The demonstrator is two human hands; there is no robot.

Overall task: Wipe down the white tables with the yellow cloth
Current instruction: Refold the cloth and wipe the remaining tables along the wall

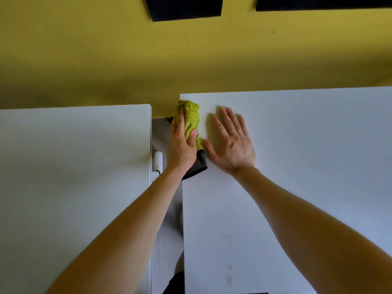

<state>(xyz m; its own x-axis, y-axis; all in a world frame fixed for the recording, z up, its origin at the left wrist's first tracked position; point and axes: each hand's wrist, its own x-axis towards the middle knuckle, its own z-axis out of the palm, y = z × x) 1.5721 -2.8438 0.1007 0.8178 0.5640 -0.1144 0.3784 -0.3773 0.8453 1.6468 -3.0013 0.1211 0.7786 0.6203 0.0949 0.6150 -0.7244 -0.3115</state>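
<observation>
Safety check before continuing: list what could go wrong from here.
The cloth, gripped by the left hand, sits at the edge of the right table and could drop into the gap. The right hand, flat on that table, may leave prints. Faint marks near the front might get missed.

Soft, dim light throws a faint shadow left of the right hand (pixel 231 145) onto the table (pixel 307 149); its fingertips (pixel 223 110) blur.

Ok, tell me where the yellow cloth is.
Head view, centre: the yellow cloth is at the far left corner of the right white table, held by the left hand, the right hand flat beside it.
</observation>
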